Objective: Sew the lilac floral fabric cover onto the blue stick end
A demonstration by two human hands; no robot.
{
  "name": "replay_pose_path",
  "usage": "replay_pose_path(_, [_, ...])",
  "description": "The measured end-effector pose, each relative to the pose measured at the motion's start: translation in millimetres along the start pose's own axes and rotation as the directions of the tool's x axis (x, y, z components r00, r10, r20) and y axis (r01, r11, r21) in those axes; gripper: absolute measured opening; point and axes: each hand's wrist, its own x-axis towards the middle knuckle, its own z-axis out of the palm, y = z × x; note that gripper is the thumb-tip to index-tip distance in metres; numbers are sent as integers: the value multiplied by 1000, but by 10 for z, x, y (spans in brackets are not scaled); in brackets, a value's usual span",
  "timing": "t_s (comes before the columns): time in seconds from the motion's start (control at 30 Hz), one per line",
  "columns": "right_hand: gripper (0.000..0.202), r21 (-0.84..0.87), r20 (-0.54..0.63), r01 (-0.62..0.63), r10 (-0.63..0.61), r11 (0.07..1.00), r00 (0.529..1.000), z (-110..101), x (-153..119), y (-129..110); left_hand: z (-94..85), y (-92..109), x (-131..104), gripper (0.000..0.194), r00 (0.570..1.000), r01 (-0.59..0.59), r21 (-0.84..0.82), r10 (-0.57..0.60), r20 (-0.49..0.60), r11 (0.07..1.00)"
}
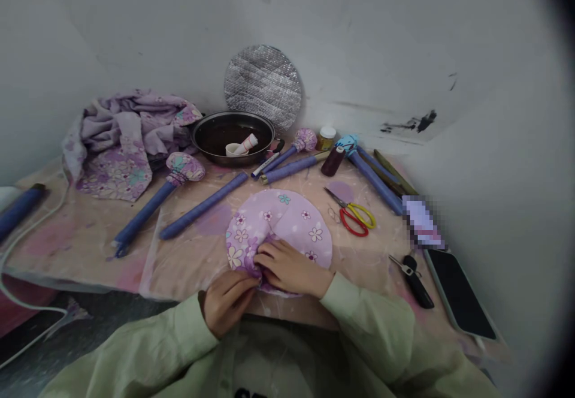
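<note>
A round purple floral cloth piece [296, 221] lies at the front middle of the table. My left hand [229, 302] pinches the gathered cloth at its lower left edge, fingers pressed together. Beside it, my right hand [287, 266] rests over the cloth with its fingers curled on the bunched purple part. The fingertips of both hands are close together, and whatever small thing may be between them is hidden. Red-and-yellow scissors [354, 217] lie partly open to the right of the cloth.
Blue-wrapped sticks [204, 206] lie around the cloth, some with fabric heads. Behind are a black pan [215, 157] holding a small cup, a thread spool [333, 162], a jar [326, 138] and a silver disc [264, 86]. A phone [460, 293] and an awl-like tool [417, 284] lie right; crumpled cloth [121, 146] left.
</note>
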Motion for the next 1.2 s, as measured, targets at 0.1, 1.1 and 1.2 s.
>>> replay_pose_path(0.1, [28, 4, -11, 17, -17, 1000, 1000, -5, 38, -20, -16, 14, -24, 16, 1000, 9, 36, -8, -18, 999])
replay_pose_path(1.1, [45, 173, 48, 109, -118, 979, 992, -120, 13, 88, -58, -27, 11, 17, 993, 87, -31, -89, -80, 996])
replay_pose_path(1.2, [45, 193, 54, 137, -150, 972, 987, -120, 45, 99, -82, -44, 96, 17, 997, 67, -45, -69, -43, 997])
